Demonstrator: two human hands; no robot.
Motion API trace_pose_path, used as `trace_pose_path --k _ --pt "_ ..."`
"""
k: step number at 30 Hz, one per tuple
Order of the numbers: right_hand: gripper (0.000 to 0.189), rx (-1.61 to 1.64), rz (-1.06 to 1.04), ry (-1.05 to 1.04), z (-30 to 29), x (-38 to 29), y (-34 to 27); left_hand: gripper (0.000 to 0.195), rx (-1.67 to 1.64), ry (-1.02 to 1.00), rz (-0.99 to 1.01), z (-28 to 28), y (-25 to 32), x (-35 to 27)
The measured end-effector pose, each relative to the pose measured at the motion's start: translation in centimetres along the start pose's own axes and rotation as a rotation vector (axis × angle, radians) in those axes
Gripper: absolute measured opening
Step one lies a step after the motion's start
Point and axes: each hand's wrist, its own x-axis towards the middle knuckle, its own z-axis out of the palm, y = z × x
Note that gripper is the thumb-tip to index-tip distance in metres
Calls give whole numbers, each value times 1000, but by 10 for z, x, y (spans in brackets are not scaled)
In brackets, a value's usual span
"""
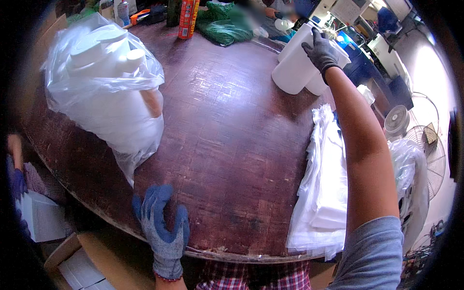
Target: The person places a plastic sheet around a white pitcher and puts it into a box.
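My left hand, in a blue-and-grey coated work glove, rests at the near edge of the dark wooden table. Its fingers are apart and hold nothing. My right arm reaches across to the far right. There my right hand, in a dark grey glove, lies against the upper part of white cylindrical containers, thumb and index finger spread. Whether it grips one is hidden. A clear plastic bag full of white cylindrical pieces stands at the left. White plastic bags lie stacked beneath my right forearm.
At the far edge stand a red-orange can and green plastic bags. A person's gloved hand is near a white box at left. Below is an open cardboard box. A fan stands at right.
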Motion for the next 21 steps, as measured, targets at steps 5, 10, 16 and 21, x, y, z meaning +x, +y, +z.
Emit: trace_pose_path --k 5,10,16,21 --pt "34 119 -235 53 -15 -13 22 33 -112 86 -12 6 -3 -6" --pt "30 437 -326 -36 -127 -103 4 28 -309 100 49 23 -31 -14" --pt "30 543 -703 -307 -294 -209 -28 47 -487 95 -98 19 -18 -4" --pt "32 595 -1035 -431 -382 -333 -55 98 -677 -65 628 -72 101 -52"
